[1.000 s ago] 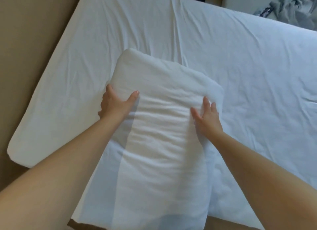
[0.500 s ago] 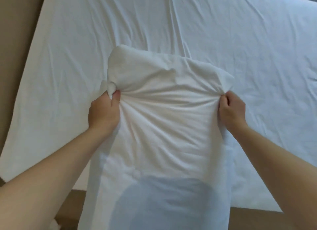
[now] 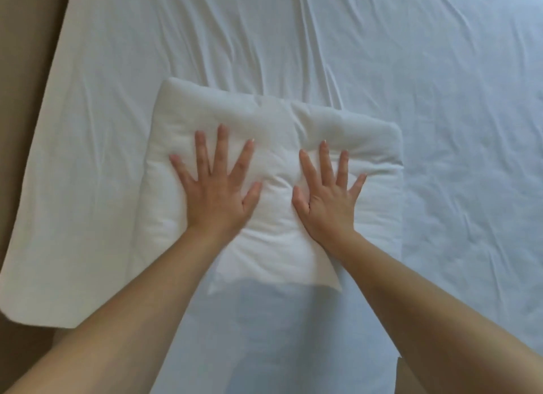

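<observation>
From the head view, the pillow (image 3: 264, 120) lies on the bed (image 3: 440, 70), a little left of the middle, with its far end plump and square-cornered and its long side running away from the person. It seems to sit inside a white case whose near end (image 3: 279, 335) lies flat and slack toward the bed's near edge, in shade. The filling looks fully pushed to the closed end, so the stuffing part of the work reads as done. What is left, as far as can be judged, is smoothing the creases, dealing with the loose open end, and setting the pillow in its place on the bed. The left hand (image 3: 216, 192) rests palm down on the pillow's left half, fingers straight and fanned wide, thumb out toward the middle. The right hand (image 3: 326, 201) mirrors it on the right half, just beside the other, with the two thumbs near each other but apart. Neither hand has a grip on anything: both press flat, and the cloth dents and puckers between them. Both forearms reach in from the near edge, wrists low, elbows out of sight. A brown floor (image 3: 26, 56) shows past the bed's left side.
</observation>
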Demonstrator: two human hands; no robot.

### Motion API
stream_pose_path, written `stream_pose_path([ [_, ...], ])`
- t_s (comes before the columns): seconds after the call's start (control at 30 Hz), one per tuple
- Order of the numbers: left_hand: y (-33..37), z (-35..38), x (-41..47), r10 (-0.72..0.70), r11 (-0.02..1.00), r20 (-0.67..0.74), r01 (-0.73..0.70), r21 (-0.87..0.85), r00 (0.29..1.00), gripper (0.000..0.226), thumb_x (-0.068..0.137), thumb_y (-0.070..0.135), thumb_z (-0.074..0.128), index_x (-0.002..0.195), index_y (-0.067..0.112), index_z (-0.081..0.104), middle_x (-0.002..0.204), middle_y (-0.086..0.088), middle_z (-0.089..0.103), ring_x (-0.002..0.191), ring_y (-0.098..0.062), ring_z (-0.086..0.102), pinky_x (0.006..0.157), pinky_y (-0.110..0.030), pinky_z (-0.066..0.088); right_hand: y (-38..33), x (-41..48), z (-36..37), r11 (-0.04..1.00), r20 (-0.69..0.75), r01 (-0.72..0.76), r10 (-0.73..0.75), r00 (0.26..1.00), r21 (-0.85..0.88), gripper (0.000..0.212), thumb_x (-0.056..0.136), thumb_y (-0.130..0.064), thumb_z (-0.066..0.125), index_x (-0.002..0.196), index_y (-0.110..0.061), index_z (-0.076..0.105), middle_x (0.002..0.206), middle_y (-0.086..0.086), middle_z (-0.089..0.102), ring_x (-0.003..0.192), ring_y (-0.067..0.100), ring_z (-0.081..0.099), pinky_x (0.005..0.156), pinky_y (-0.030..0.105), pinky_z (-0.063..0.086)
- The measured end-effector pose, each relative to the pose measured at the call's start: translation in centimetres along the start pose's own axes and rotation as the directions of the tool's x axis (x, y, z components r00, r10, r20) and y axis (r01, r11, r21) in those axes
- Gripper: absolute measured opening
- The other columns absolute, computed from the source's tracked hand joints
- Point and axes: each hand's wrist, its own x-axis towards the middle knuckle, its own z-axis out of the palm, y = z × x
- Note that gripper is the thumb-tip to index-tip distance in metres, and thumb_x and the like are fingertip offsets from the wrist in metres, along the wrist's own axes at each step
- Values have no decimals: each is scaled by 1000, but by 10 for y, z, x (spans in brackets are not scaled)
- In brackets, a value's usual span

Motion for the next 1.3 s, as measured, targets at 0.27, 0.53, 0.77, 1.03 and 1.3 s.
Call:
stream_pose_path([
  [0.27, -33, 62, 14, -143, 983, 184, 118, 143, 972, 74, 90, 65, 29, 154, 37, 4, 162, -8, -10, 147, -39, -11, 103, -78, 5, 6, 27, 49, 991, -38, 82, -87, 995, -106, 76, 84, -63, 36, 153, -40, 16, 164, 2, 3, 148, 42, -4, 104, 78, 3],
  [0.53, -20, 147, 28, -176, 978, 219, 146, 149, 960, 80, 91, 63, 19, 155, 21, -5, 161, -18, -10, 145, -48, -8, 101, -81, 1, 39, 67, 137, 986, -51, 116, -123, 991, -119, 81, 75, -59, 45, 150, -38, 23, 163, 6, 11, 146, 47, 3, 102, 80, -1],
  [0.77, -27, 177, 40, -162, 982, 211, 136, 133, 964, 80, 90, 61, 16, 152, 22, -15, 160, -17, -11, 144, -48, -7, 99, -81, 1, 39, 84, 157, 988, -55, 115, -121, 991, -104, 79, 77, -57, 44, 151, -37, 25, 162, 7, 14, 144, 47, 3, 102, 79, -4],
  [1.03, -25, 174, 42, -148, 984, 174, 127, 127, 974, 79, 92, 59, 21, 154, 22, -12, 161, -17, -8, 145, -48, -4, 99, -82, 3, 38, 85, 155, 989, -102, 115, -124, 987, -93, 77, 77, -56, 46, 150, -38, 27, 162, 7, 17, 145, 46, 5, 105, 78, -2],
  [1.3, -24, 142, 35, -147, 965, 179, 102, 241, 973, 76, 93, 61, 19, 155, 22, -3, 162, -12, -8, 146, -42, -7, 103, -79, 7, 31, 70, 126, 994, -28, 81, -84, 996, -79, 71, 84, -58, 32, 152, -41, 20, 164, 1, 8, 148, 41, -1, 107, 75, -1],
])
